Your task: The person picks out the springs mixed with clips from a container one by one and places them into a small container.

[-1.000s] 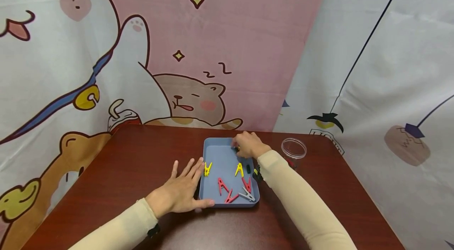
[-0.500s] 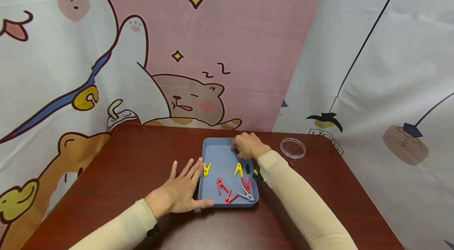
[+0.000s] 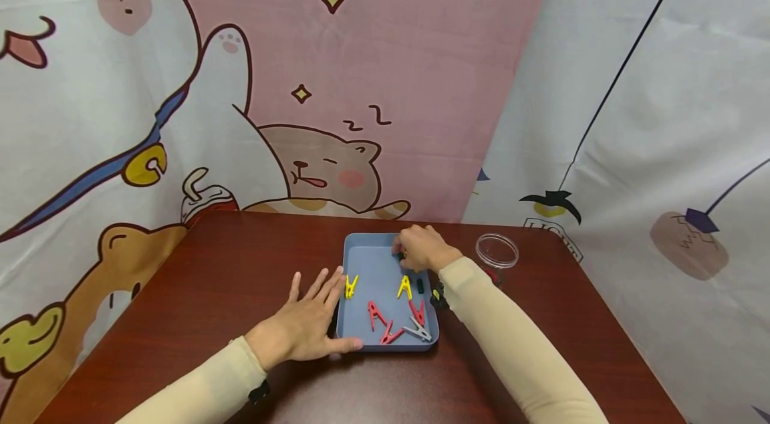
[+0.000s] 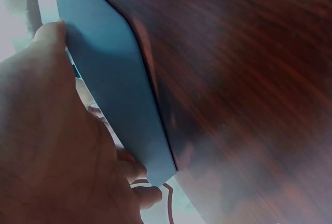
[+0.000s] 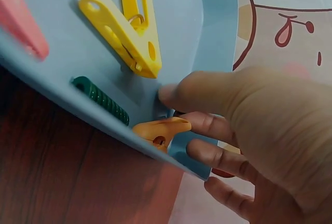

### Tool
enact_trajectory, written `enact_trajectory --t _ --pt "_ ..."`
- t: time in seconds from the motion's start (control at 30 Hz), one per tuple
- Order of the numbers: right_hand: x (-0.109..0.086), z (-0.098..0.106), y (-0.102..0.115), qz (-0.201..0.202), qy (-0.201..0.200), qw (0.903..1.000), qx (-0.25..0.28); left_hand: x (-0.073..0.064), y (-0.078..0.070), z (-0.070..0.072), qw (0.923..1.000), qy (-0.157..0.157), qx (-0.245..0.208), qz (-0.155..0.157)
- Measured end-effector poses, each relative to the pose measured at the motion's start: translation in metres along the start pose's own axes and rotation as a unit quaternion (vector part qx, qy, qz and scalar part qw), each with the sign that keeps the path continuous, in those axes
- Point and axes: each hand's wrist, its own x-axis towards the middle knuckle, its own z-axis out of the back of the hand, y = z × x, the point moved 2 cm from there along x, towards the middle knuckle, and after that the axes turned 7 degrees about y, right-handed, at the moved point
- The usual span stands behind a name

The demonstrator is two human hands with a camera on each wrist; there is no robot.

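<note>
In the head view, a blue-grey tray [image 3: 375, 260] holds several plastic clothespins. My left hand [image 3: 307, 324] spreads its fingers along the tray's left edge, thumb at the near corner; the left wrist view shows the fingertips touching its rim. Over the far right corner, my right hand [image 3: 424, 247] reaches down with bent fingers. In the right wrist view, its thumb and fingers come close together around a small dark bit, mostly hidden, so a grip cannot be confirmed. Beside them lies an orange clothespin [image 5: 161, 130], near a dark green ridged piece [image 5: 101, 99] and a yellow clothespin [image 5: 124, 35].
A red clothespin [image 3: 375, 313] and a grey clothespin [image 3: 417, 329] lie at the tray's near end. Another yellow clothespin [image 3: 351, 287] sits by its left wall. Right of the tray stands a clear round jar [image 3: 498, 251] with something red by its base, partly behind the sleeve.
</note>
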Motion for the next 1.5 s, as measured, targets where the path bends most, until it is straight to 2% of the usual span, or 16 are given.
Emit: enact_trajectory --t 0.73,1.13,1.5 --pt "-0.014 0.009 0.002 0.023 -0.059 0.998 -0.004 0.001 0.001 -0.001 1.0 0.006 0.0 0.002" --pt "-0.034 0.017 0.004 0.024 -0.096 0.995 -0.005 0.001 0.001 -0.001 1.0 0.003 0.002 0.003" --pt "-0.055 0.027 0.004 0.041 -0.154 0.9872 -0.006 0.001 0.001 -0.002 1.0 0.001 0.002 0.002"
